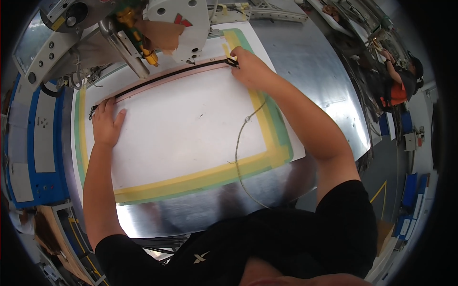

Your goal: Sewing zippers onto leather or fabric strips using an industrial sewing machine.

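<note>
Strip (164,76) on sheet (181,133); machine (191,35) bhd; cord (236,148) frt R, poss. atop

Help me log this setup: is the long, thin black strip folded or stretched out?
Stretched out: the long, thin black strip runs in one line between the left hand and right hand, no fold showing there.

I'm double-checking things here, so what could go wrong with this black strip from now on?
The black strip might bow or shift midway, since the left hand and right hand are only near its ends. The machine overhangs the far side, so a hand could bump it. A thin cord crosses the right side of the white sheet and might get snagged.
</note>
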Tool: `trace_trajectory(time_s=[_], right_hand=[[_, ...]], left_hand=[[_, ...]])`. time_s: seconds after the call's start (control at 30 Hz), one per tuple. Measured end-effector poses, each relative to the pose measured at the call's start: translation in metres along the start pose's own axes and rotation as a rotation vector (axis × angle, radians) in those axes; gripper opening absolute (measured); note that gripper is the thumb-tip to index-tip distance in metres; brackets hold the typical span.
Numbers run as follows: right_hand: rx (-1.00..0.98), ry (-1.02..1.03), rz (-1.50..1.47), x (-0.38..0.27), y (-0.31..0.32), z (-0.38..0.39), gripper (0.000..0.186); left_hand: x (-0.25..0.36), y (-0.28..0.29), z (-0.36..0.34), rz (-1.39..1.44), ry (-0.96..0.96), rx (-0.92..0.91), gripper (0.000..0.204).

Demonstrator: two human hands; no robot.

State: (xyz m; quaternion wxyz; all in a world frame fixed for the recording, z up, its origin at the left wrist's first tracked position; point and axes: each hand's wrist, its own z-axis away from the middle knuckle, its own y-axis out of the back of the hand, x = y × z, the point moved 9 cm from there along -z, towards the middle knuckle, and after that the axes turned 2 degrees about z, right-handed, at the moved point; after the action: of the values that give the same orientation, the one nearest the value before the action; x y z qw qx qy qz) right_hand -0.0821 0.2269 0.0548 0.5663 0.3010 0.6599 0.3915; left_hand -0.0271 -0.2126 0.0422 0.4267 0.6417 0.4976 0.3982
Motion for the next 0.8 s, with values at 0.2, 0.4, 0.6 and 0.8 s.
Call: trace_trajectory(time_s=[0.2, 0.4, 0.6, 0.8], right_hand=[[0.102, 0.146, 0.086, -0.018, -0.016, -0.004, 0.026], [0.11, 0.063, 0.134, -0.019, -0.022, -0.009, 0.025], [0.099, 0.113, 0.152, -0.022, -0.024, -0.013, 0.023], [0.322, 0.083, 0.05, -0.015, 0.004, -0.006, 0.029]], left_hand=[[0.001, 0.002, -0.001, 0.005, -0.01, 0.011, 0.058], [0.002, 0.003, -0.001, 0.027, -0.01, 0.029, 0.058], [0.005, 0.006, -0.001, 0.04, 0.015, 0.024, 0.057], [0.001, 0.007, -0.003, 0.066, 0.038, 0.002, 0.057]])
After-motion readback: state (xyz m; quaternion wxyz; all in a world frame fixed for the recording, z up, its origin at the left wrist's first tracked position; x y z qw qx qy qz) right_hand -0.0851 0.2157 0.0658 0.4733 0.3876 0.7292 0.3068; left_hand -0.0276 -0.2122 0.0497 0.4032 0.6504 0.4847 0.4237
